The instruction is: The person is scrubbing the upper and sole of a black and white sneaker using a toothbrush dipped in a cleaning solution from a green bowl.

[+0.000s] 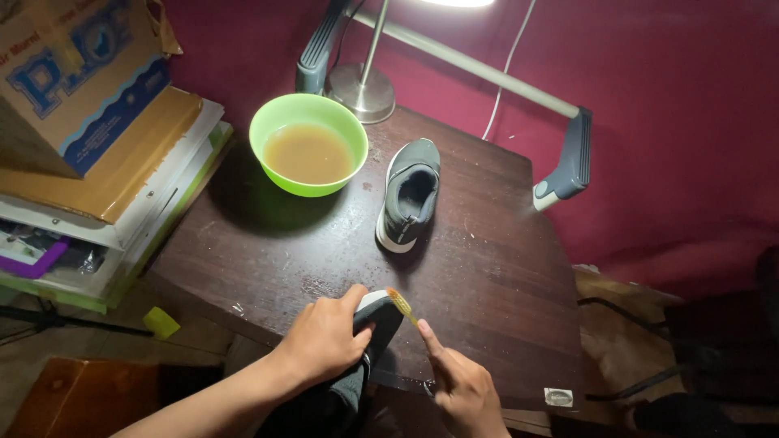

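Shoe [375, 323] gripped, toothbrush [402, 307] touching, bowl [272, 123] holding brown liquid [308, 152]

Left hand [324, 341] curled palm-down, fingers wrapped in a grip, forearm angling in from lower left. Right hand [462, 389] low, index finger extended, pinching.

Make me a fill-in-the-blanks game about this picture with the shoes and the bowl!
1. The left hand holds a grey ____ at the table's near edge.
2. The right hand holds a small orange ____ against that shoe's white toe.
3. The green bowl is full of murky ____ water.
4. The other shoe stands to the ____ of the bowl in the picture.

Missing words: shoe; brush; brown; right
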